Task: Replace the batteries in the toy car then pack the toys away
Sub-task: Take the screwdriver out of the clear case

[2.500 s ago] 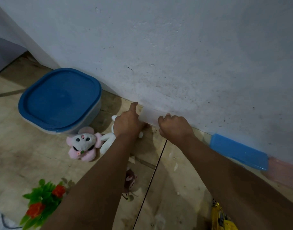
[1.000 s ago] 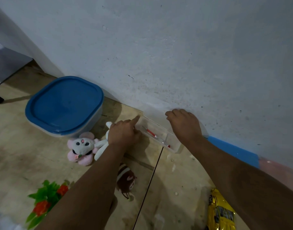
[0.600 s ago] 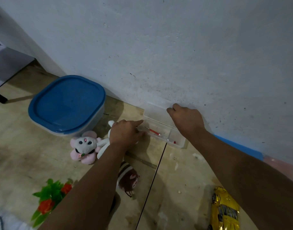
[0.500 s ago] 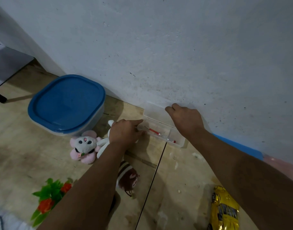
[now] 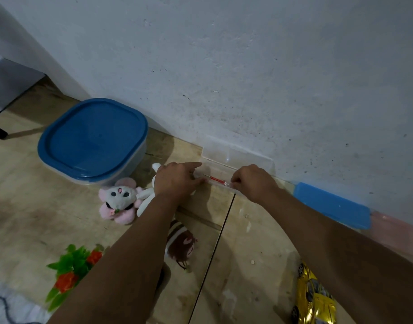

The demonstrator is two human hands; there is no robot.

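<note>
Reaching into the clear plastic case (image 5: 238, 157) at the foot of the wall, centre of the frame, both hands work at its front edge. Its lid leans open against the wall. Inside lies a thin tool with a red handle (image 5: 216, 178), most likely a small screwdriver for the car's battery cover.

The left hand (image 5: 175, 181) rests at the case's left end, index finger stretched toward the corner, the other fingers loosely curled; whether it grips the rim I cannot tell. The right hand (image 5: 254, 182) is curled over the case's right end, fingertips down by the near end of the tool; they appear to pinch it, though the contact itself is partly hidden.

My judgement of the step: fetching the tool. To do it well, steady the light case with the left hand so it does not slide or tip, pinch the tool by its handle, not its tip, and lift it straight up over the rim. The lid could drop shut if the case is jolted.

The yellow toy car (image 5: 314, 298) lies on the floor at the lower right of the frame, well apart from the case. The blue-lidded tub (image 5: 93, 139) at the left likely takes the plush toys (image 5: 120, 199) later.

No brand, label or readable writing shows anywhere.
</note>
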